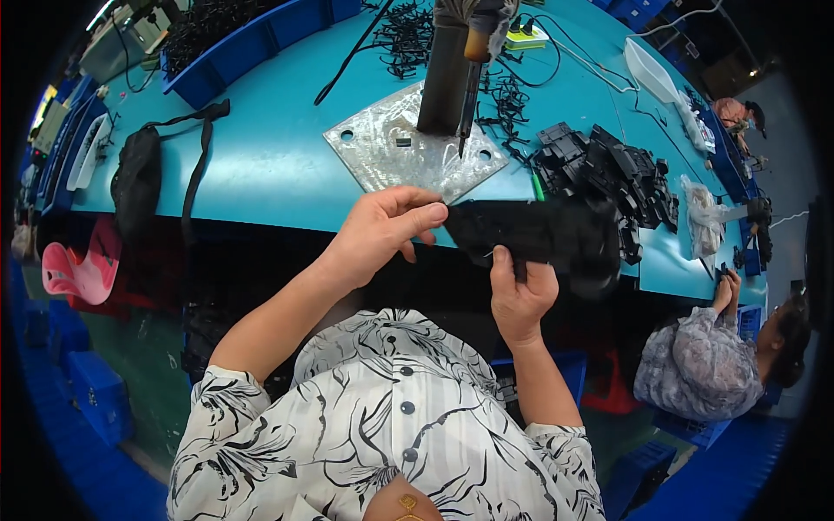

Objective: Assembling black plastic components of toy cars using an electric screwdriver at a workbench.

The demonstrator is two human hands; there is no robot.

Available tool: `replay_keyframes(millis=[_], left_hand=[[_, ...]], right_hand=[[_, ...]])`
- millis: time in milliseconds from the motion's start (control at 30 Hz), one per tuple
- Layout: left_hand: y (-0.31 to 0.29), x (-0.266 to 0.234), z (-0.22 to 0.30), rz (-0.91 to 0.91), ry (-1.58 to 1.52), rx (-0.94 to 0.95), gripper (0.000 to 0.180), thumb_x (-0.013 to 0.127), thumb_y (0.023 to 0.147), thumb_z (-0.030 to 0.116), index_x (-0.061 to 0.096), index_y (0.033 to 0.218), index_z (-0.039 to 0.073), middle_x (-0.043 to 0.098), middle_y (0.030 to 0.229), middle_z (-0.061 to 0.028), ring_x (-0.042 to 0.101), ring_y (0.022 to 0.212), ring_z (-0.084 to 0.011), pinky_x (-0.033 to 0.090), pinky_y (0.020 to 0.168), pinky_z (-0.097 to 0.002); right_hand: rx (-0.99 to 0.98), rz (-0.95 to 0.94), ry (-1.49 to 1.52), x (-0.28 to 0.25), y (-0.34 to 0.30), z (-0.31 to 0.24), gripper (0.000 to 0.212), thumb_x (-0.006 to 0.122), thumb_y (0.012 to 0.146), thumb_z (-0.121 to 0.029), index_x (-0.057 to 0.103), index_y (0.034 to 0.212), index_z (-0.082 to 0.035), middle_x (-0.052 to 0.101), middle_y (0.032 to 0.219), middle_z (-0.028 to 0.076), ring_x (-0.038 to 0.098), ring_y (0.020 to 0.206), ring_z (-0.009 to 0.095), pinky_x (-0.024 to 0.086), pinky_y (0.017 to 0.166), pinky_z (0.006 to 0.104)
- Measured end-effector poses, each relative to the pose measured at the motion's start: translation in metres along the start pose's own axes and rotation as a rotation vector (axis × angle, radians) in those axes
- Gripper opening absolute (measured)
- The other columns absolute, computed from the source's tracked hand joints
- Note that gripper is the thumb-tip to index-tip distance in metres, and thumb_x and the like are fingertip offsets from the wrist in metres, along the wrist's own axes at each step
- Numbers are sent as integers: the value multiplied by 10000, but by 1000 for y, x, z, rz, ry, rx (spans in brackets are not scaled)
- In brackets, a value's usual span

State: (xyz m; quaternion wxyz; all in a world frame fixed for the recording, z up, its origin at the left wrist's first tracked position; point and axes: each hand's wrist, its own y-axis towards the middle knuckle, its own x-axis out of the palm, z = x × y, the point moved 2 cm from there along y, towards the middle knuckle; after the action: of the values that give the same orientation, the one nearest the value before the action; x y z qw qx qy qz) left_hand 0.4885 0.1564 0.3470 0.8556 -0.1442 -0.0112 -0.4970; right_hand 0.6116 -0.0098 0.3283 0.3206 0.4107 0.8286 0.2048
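My right hand [524, 300] grips a long black plastic part [530, 227] from below, with the thumb on its near face. The part is held level above the table's near edge, and its right end is blurred. At its left end is my left hand [387, 227], thumb and forefinger pinched together against the corner. Whatever small thing those fingertips may hold is hidden. Beyond the hands, a metal plate [382, 139] with holes lies on the table. An upright post [441, 82] rises from it, and a thin pointed tool [468, 104] hangs tip down beside it.
A heap of black plastic parts [608, 174] lies to the right on the blue-green table [269, 122]. Small black pieces [404, 39] are scattered at the back, near a long blue bin [252, 52]. A black bag [139, 178] sits left. A co-worker [704, 360] sits at right.
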Motion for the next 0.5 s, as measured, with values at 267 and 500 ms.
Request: replay_keyframes(millis=[267,500], left_hand=[[2,11,-4,-89,-620,-178,387,601,919,209,507,1212,-24,638,1034,-102,635,896,-175,526,798,-301],[7,6,-15,6,-525,-66,503,588,859,44,417,1325,-36,608,1128,-107,611,1005,-174,503,887,-321]], right_hand=[[-369,-165,-120,-10,19,-10,312,679,690,47,649,999,13,644,1048,166,632,898,285,507,790,325],[-205,-314,29,-4,9,-10,255,565,785,146,653,989,20,650,1062,139,640,937,237,503,811,293]])
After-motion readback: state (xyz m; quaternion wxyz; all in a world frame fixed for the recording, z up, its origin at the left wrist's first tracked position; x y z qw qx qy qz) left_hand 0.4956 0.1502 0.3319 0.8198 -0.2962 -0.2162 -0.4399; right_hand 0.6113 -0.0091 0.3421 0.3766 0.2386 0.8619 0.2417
